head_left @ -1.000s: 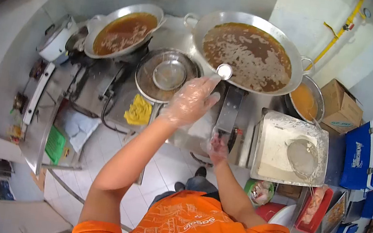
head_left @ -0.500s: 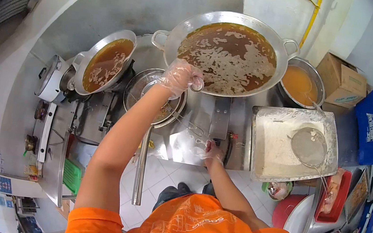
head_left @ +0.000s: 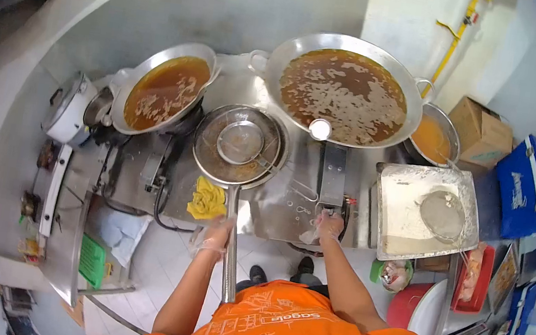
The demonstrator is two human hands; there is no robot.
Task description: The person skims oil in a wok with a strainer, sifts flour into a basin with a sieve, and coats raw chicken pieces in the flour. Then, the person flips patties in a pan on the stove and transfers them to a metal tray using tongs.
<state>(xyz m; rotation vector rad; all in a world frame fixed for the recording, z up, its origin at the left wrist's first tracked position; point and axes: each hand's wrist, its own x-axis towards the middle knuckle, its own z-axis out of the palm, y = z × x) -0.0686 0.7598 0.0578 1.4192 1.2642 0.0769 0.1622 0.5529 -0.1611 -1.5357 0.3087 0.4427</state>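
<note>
Burner housing (head_left: 333, 173), a narrow grey metal piece, sits right of centre in the frame, on the steel counter (head_left: 269, 217) and just below the large wok (head_left: 414, 111). At its lower end we have our right grip (head_left: 328, 226), gloved in clear plastic, with the fingers bent against the front; they hide what lies under them, so we cannot tell whether they pinch anything. A small red fitting (head_left: 350, 201) shows just beside it.

Lower and to the left, our left grip (head_left: 215, 234), gloved likewise, is right beside the long handle (head_left: 229, 265) of the big strainer (head_left: 206, 148). We cannot tell whether its fingers are spread or pressed together, nor whether they touch the metal. That strainer lies left of centre, a smaller strainer (head_left: 240, 142) resting on top, and a crumpled yellow cloth (head_left: 207, 200) is near its lower edge.

Brown liquid with pale foam fills much of the large wok, and a small bright disc (head_left: 320, 129) shows at the near rim. We see similar liquid in the smaller wok (head_left: 175, 49), upper left. On the right, a pale, powder-dusted tray (head_left: 421, 257) carries a round sieve (head_left: 441, 214).
</note>
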